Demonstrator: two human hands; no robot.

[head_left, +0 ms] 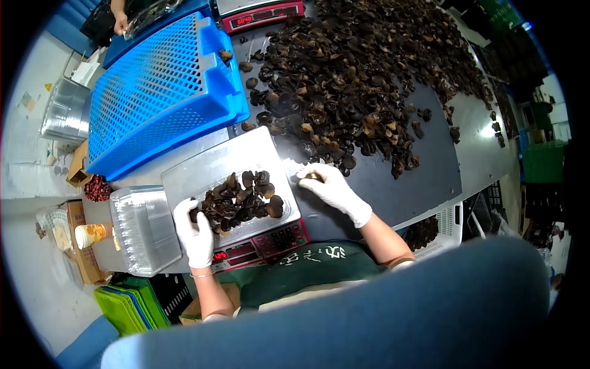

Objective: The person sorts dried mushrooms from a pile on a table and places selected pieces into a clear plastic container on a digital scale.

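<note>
Dark mushroom pieces (236,200) lie in a clear tray on the metal plate of a red scale (284,238). My left hand (194,232), in a white glove, is at the left side of the tray, its fingers curled round a dark piece. To the right of the scale, my gloved right hand (332,189) is closed on a small mushroom piece that shows at its fingertips. A large heap of the same dark mushrooms (350,80) spreads over the dark table top (430,166) beyond my right hand.
Blue perforated crates (147,92) stand at the upper left. Stacked clear trays (144,230) are left of the scale, with a paper cup (92,234) beyond. A second red scale (261,17) stands at the top, near another person's hand (120,23). A white basket (452,224) is below the table's right edge.
</note>
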